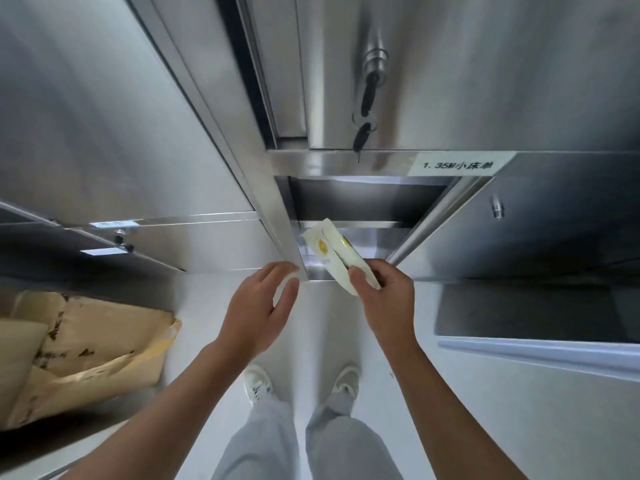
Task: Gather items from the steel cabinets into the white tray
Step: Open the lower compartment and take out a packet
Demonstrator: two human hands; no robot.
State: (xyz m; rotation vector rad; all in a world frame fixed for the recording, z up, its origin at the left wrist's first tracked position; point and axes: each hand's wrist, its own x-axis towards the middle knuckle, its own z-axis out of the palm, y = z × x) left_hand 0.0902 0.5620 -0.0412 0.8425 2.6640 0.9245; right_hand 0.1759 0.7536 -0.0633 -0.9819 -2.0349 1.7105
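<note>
only right hand (384, 292) grips packet (332, 252) | print blurred | left hand (258, 306) empty

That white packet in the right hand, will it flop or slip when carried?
Probably light: the right hand pinches the white packet by one end only. It looks fairly stiff, standing out unsupported without drooping. Its smooth wrapper may slide, so a firmer grip seems wise.

A small white sachet (332, 252) with a yellow round mark on its face — flat, slim, tilted with its top end leaning left — is pinched at its lower end, in front of the open lower compartment of the steel cabinet (363, 202). Its door (519, 216) stands swung out — to the right.
</note>
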